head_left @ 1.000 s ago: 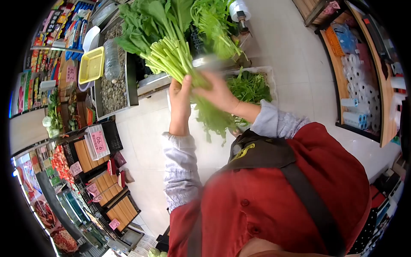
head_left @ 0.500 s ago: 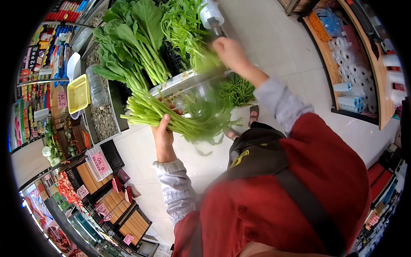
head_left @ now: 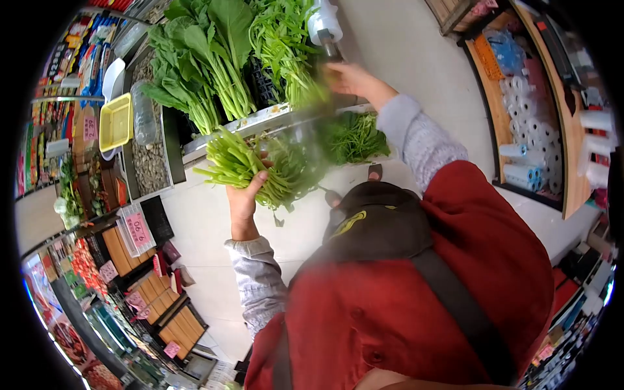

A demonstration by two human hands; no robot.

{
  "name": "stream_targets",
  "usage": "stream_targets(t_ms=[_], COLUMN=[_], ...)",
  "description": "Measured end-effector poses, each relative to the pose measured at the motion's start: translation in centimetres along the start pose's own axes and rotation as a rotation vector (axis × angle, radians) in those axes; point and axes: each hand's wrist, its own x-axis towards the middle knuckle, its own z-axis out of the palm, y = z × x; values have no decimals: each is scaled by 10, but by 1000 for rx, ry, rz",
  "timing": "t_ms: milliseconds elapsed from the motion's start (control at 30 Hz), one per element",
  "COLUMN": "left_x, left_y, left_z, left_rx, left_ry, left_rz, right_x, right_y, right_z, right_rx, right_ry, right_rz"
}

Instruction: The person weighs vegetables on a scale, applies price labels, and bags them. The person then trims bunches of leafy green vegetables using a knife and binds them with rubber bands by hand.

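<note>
My left hand (head_left: 247,198) is closed around a bunch of leafy greens (head_left: 237,159). The pale cut stems point left toward the camera, and the leaves on the right side are blurred. My right hand (head_left: 354,81) is above the corner of the vegetable stand, beside the dark holder of a plastic bag roll (head_left: 324,23). Its fingers reach left and look apart, with blurred tips and nothing clearly held. Thin-leaved greens (head_left: 279,45) lie on the stand just left of it. Below it is a pile of dark green leaves (head_left: 356,138).
Large leafy greens (head_left: 218,65) lie on the stand beside a trough of pebble-like shellfish (head_left: 151,162). A yellow basket (head_left: 117,123) sits at its left. Wooden crates with price tags (head_left: 138,229) line the lower left. Shelves with white rolls (head_left: 536,117) stand at right.
The bunch in my left hand has turned so its cut ends face the camera more. My right hand has shifted slightly right and down, and its fingers look more spread.
</note>
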Motion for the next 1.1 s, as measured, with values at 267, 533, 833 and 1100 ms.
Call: stream_targets(t_ms=[267, 533, 833, 1100], left_x=[10, 21, 3, -48], left_y=[-15, -43, -78, -77], left_z=[7, 25, 110, 212], left_rx=[36, 130, 24, 41], left_ry=[115, 126, 632, 953], left_rz=[-15, -45, -105, -51], right_x=[-12, -29, -31, -9], right_y=[-23, -31, -33, -11], right_z=[-32, -28, -96, -87], right_rx=[140, -73, -595, -968], right_ry=[-302, -411, -633, -712], right_rz=[148, 302, 420, -223])
